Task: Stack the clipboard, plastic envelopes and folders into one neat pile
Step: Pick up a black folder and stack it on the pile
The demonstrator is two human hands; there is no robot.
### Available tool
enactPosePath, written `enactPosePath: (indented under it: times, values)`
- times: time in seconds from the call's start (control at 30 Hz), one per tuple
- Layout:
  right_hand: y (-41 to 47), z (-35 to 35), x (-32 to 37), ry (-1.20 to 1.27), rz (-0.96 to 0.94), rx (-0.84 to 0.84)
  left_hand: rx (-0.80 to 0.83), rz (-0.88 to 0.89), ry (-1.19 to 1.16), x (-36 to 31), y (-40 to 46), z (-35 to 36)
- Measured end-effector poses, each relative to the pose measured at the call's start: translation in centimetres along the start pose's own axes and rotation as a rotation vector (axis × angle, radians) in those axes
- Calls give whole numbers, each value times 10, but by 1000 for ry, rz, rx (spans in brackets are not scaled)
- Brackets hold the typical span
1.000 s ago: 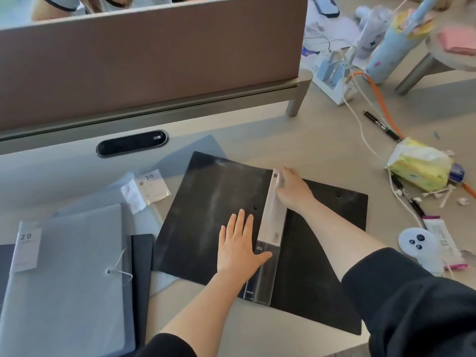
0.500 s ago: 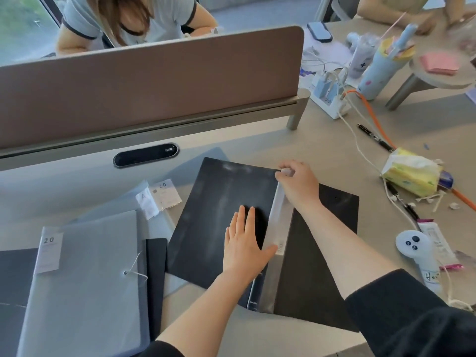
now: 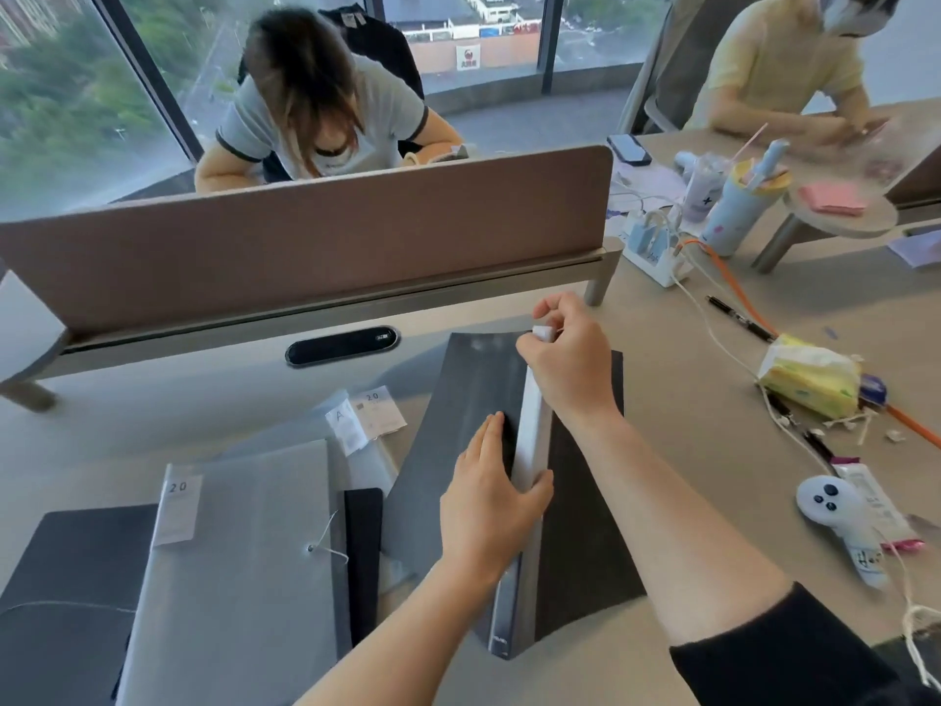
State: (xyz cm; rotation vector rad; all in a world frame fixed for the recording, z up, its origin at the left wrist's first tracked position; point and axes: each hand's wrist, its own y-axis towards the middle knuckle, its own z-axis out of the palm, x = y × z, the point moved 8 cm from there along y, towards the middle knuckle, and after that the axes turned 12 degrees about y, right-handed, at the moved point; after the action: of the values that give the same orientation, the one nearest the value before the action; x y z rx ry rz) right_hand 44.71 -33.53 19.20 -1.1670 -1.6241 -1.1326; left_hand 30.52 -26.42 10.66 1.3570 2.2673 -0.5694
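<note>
A black folder [image 3: 458, 400] lies half-closed at the desk's centre, its two covers rising toward a pale spine bar [image 3: 532, 430]. My right hand [image 3: 570, 369] pinches the far end of that bar. My left hand [image 3: 489, 507] presses on the left cover and grips the bar's lower part. To the left lies a grey translucent plastic envelope [image 3: 239, 552] with a string tie, over a black clipboard or folder [image 3: 66, 557]. A narrow black edge [image 3: 362, 552] shows beside it. Another clear envelope with white labels [image 3: 366, 415] lies behind.
A brown desk divider [image 3: 305, 231] runs along the back, with a person seated beyond it. On the right lie a tissue pack [image 3: 807, 382], pens, cables, a white controller [image 3: 835, 517] and a power strip [image 3: 657, 252]. Another person sits at the far right.
The folder's covers have lifted from flat to folded up around the spine. My right hand moved up the bar's far end. The camera view tilted upward.
</note>
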Motion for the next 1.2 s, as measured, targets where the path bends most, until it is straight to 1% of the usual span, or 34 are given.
enactPosePath:
  times: [0.2,0.3,0.4,0.47,0.6,0.73,0.83,0.93,1.07,1.2]
  values:
    - [-16,35,39,39,-110,22,-109,-3,-37,17,-22,-50]
    - [-25,53,57,82,-174,42,-188,-14,-80,29,-28,-70]
    - [-33,70,66,174,-174,79,-230,-62,-125,49,-29,-84]
    - [-37,78,62,238,-125,104,-241,-70,-178,60,-26,-95]
    - [-47,87,37,271,-14,115,-265,-28,-263,78,-18,-125]
    - [-59,97,0,228,140,148,-272,36,-300,89,-11,-162]
    - [-69,103,-24,223,263,174,-312,29,-349,104,-6,-188]
    - [-81,106,-40,228,378,197,-295,-56,-538,126,-5,-200]
    - [-103,119,-55,297,556,269,-257,-223,-756,165,-10,-199]
    - [-119,136,-56,373,546,308,-263,-358,-862,211,-22,-189]
